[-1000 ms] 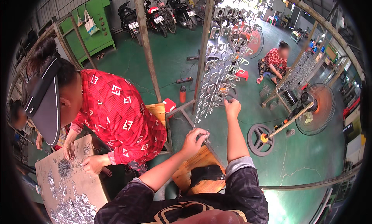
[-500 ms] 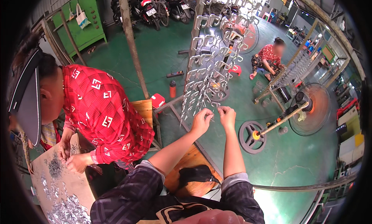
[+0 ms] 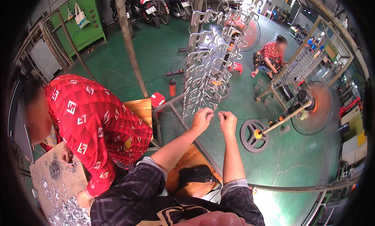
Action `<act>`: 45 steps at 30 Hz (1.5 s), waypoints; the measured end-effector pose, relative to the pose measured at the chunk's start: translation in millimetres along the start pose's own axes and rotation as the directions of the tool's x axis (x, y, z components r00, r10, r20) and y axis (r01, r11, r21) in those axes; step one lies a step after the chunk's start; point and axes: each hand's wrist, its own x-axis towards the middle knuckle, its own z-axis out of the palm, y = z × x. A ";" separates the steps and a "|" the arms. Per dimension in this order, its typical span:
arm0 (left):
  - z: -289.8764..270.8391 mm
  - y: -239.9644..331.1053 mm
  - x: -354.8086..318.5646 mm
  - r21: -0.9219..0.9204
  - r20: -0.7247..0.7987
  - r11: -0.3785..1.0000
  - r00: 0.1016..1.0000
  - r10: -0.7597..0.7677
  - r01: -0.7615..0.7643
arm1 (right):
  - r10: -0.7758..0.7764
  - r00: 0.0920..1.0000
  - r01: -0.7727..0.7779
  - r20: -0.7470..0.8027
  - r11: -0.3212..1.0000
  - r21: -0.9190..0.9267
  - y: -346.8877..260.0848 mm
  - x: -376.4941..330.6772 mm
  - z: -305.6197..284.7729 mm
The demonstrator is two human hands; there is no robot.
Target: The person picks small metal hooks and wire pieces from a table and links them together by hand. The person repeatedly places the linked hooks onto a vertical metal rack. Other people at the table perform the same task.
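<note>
In front of me hang rows of bent silver metal hooks [image 3: 207, 54], linked in long strands on a rack. At their lower ends, my left hand [image 3: 201, 120] is closed in a pinch, with a thin silver metal piece at its fingertips. Just to the right, my right hand [image 3: 228, 122] has its thumb and fingers pressed together; anything between them is too small to make out. A small gap separates the two hands. One little hook [image 3: 214, 106] dangles right above them.
At left, a co-worker in a red patterned shirt [image 3: 90, 116] leans over a board [image 3: 62, 147] strewn with small metal parts. A wooden bench [image 3: 191, 155] bears a black bag [image 3: 197, 175]. A standing fan [image 3: 314, 108] is at right; another person [image 3: 271, 56] crouches beyond.
My right hand has dropped slightly from the hanging hooks; my left hand stays nearly in place. The co-worker has bent further left, one hand moving down to the near pile of parts.
</note>
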 end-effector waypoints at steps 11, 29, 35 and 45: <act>-129.4 21.9 -166.7 0.010 0.038 0.996 0.995 -0.092 0.092 | 0.085 0.994 -0.091 0.075 0.992 0.084 -33.0 -81.9 8.2; -373.6 166.9 -511.9 0.507 -0.389 0.617 0.798 -0.460 0.603 | -0.761 0.144 -0.011 0.632 0.638 0.770 -308.7 -340.2 96.8; -379.9 214.7 -600.0 0.350 -0.761 0.394 0.503 -0.410 0.850 | -0.804 -0.304 -0.023 0.511 0.543 0.840 -381.0 -427.1 122.1; -418.2 241.7 -712.2 -0.199 -0.980 0.040 -0.199 -0.007 0.979 | -0.757 -0.543 0.034 0.365 0.414 0.910 -438.1 -562.2 148.7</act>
